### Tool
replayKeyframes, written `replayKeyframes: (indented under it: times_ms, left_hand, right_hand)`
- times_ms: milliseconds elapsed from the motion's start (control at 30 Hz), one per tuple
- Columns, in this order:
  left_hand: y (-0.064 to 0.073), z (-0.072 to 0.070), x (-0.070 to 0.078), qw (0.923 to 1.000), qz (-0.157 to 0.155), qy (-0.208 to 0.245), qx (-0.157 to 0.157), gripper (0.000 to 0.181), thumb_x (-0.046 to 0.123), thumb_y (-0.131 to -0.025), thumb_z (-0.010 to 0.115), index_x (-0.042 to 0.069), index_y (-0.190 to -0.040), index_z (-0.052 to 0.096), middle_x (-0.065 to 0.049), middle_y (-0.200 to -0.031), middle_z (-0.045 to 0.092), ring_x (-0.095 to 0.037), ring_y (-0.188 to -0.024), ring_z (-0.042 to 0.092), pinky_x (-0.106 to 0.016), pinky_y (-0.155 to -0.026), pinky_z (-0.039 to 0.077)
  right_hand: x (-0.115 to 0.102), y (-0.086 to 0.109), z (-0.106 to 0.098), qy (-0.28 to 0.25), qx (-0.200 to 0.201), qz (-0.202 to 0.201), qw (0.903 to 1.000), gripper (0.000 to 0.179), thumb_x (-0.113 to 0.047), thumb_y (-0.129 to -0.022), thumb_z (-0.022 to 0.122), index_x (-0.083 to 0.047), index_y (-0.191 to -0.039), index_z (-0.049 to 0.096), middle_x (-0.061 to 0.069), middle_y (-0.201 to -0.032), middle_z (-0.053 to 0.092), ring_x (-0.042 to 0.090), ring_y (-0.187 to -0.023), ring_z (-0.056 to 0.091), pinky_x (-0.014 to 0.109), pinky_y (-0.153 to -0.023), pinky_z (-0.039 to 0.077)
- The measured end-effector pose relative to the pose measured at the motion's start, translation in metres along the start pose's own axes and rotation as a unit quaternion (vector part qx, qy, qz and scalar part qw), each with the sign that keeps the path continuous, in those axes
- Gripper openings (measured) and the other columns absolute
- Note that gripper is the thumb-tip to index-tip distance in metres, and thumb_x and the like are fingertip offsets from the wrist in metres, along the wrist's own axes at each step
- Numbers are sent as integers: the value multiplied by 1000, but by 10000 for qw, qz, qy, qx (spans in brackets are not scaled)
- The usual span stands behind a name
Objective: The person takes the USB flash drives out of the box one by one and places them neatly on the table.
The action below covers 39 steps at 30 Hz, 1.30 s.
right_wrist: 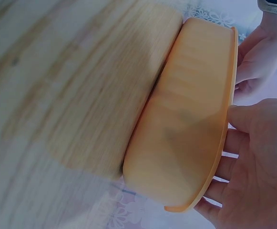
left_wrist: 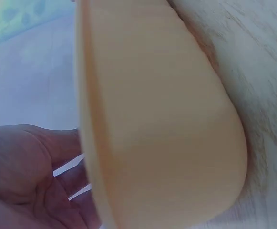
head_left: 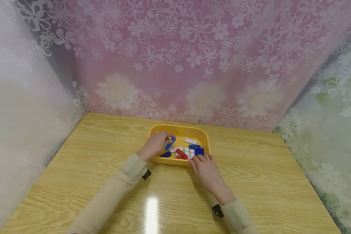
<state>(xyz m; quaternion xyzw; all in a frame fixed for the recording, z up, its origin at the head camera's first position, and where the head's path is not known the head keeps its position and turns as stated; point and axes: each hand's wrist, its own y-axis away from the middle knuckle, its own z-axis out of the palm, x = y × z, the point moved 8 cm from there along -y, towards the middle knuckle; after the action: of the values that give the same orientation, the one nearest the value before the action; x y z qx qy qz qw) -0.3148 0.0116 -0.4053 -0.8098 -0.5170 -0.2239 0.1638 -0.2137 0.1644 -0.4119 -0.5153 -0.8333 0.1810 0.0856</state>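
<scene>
Left fingers (head_left: 167,134) pinching one blue stick (head_left: 169,145), right fingers (head_left: 201,158) gripping one yellow bin (head_left: 181,131)

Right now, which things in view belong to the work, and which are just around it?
Part of the work:
blue stick, pinched by the left hand
other small sticks
yellow bin, right hand at its rim

Only surroundings:
wooden table
floral backdrop

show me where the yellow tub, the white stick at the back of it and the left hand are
yellow tub (head_left: 187,131): head view, on the inside of its far wall
white stick (head_left: 190,141): head view, middle of its top face
left hand (head_left: 155,144): head view, back of the hand
</scene>
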Motion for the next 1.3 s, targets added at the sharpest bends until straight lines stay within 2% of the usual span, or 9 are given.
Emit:
replayKeyframes:
  times_ms: [100, 233, 400, 633, 800, 933, 1033, 1167, 1300]
  left_hand:
    - [4, -6, -4, 9998, -91, 142, 63, 25, 20, -103, 61, 12, -123, 72, -3, -92, 72, -13, -71, 59, -28, -68, 51]
    - [13, -16, -6, 9990, -38, 396, 199, 26, 18, -102, 62, 9, -125, 70, -4, -87, 71, -14, -70, 63, -27, -64, 52]
    - [28, -31, -9, 9967, -5, 732, 343, 27, 17, -103, 61, 8, -128, 66, -8, -94, 72, -20, -76, 70, -30, -64, 54]
    - [53, -55, -25, 9949, -6, 721, 700, 29, 14, -100, 66, 9, -128, 65, -13, -110, 72, -28, -98, 71, -41, -80, 58]
    - [74, -65, -40, 9924, -113, 855, 879, 28, 12, -99, 67, 8, -126, 65, -13, -110, 71, -29, -97, 70, -43, -79, 58]
    - [90, -64, -51, 9931, -40, 815, 839, 26, 11, -98, 67, 5, -124, 66, -14, -108, 71, -30, -94, 70, -43, -77, 58]
    - [100, -59, -60, 9944, -21, 756, 742, 26, 10, -98, 68, 4, -122, 67, -13, -105, 72, -30, -92, 71, -42, -75, 59]
    - [108, -44, -70, 9958, -86, 730, 543, 23, 8, -96, 69, 3, -119, 67, -12, -102, 72, -28, -89, 71, -38, -71, 59]
    - [111, -28, -75, 9961, -159, 806, 322, 21, 7, -95, 70, 3, -115, 68, -11, -100, 72, -26, -86, 71, -36, -71, 59]
  right_hand:
    - [0, 0, 0, -13, 2, 0, 10000, 21, -24, -103, 61, -7, -91, 66, 4, -82, 63, 27, -84, 62, 50, -95, 46]
    - [0, 1, 0, -48, -6, 7, 10000, 21, -23, -103, 61, -8, -90, 66, 4, -82, 63, 27, -84, 62, 51, -96, 46]
    - [-1, 1, 0, -59, -19, -8, 10000, 20, -23, -103, 61, -7, -91, 66, 4, -82, 62, 27, -84, 62, 51, -96, 46]
    - [-1, 1, 0, -25, -3, -25, 10000, 21, -23, -103, 60, -7, -91, 66, 3, -82, 62, 27, -83, 62, 50, -95, 46]
    - [-1, 1, -2, -42, 51, -59, 10000, 21, -23, -103, 61, -7, -90, 66, 3, -80, 60, 27, -81, 61, 50, -93, 46]
    - [-1, 1, -1, -42, 16, -43, 10000, 21, -23, -103, 60, -8, -90, 66, 3, -81, 61, 27, -82, 61, 50, -94, 46]
    - [-1, 1, 0, -31, -3, -40, 10000, 21, -23, -103, 60, -8, -91, 66, 3, -82, 62, 27, -84, 62, 50, -95, 46]
    - [-1, 1, 0, -16, 9, -48, 10000, 21, -23, -103, 60, -8, -91, 67, 4, -82, 63, 27, -84, 62, 50, -95, 46]
    - [-1, 1, 0, -23, 22, -46, 10000, 21, -23, -103, 60, -7, -91, 67, 4, -83, 63, 27, -85, 63, 50, -96, 46]
